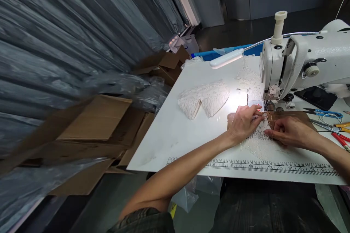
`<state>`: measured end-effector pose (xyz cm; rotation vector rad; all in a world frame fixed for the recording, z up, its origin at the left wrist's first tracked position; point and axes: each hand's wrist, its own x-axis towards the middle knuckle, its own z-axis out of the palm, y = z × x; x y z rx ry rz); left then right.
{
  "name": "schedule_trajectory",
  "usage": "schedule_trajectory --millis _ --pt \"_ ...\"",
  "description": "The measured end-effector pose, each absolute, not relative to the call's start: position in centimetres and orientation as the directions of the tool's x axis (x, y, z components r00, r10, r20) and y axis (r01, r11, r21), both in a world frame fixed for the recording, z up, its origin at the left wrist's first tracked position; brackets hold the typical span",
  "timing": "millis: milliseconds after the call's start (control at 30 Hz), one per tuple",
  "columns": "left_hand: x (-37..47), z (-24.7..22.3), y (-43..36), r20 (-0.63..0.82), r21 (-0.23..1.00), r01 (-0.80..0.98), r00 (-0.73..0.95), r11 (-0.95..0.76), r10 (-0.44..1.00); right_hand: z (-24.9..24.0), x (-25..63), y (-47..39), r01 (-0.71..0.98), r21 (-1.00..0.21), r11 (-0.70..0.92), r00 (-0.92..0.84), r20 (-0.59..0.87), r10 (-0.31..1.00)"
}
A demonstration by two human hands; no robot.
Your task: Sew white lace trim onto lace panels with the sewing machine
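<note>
A piece of white lace [258,142] lies on the table right in front of the needle area of a white sewing machine [295,62]. My left hand [244,122] presses on the lace's upper left part, its fingers bent together toward the presser foot. At the lace's right edge, my right hand [287,131] pinches the fabric between thumb and curled fingers. Under both hands a brown sheet [298,118] lies flat by the machine bed. Folded lace pieces [203,98] rest to the left, and more lace [247,74] lies behind. The exact stitching point is hidden by my fingers.
A lit lamp [226,58] hangs over the table [175,142]. Blue-handled scissors [326,113], orange-handled scissors [341,126] and a dark phone-like slab [315,96] lie at right. A printed ruler [257,166] runs along the front edge. Cardboard boxes [95,120] stand left.
</note>
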<state>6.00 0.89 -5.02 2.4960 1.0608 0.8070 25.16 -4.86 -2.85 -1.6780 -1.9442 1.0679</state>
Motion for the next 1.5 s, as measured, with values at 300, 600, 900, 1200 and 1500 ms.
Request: schedule_trajectory --millis 300,600,900,1200,1500 --pt "6.1 -5.7 1.4 0.509 0.125 0.494 0.713 -0.860 0.483 -4.1 26.5 -5.0 0.606 -0.498 0.621 -0.526 0.334 0.782" --pt "5.5 -5.6 1.3 0.416 -0.165 0.353 0.872 -0.921 0.259 -5.5 26.4 -5.7 0.643 -0.479 0.598 -0.463 0.379 0.801" --pt "4.3 -5.2 0.9 0.352 -0.094 0.297 0.903 -0.950 0.247 -4.7 27.5 -5.4 0.613 -0.643 0.460 -0.264 0.382 0.886" --pt "3.7 -6.0 1.1 0.368 0.018 0.306 0.883 -0.952 0.290 -5.0 27.8 -5.9 0.652 -0.311 0.691 -0.562 0.412 0.717" --pt "3.4 -4.8 1.2 0.226 0.001 0.292 0.932 -0.957 0.284 -4.2 26.3 -6.8 0.602 -0.333 0.726 -0.661 0.302 0.687"
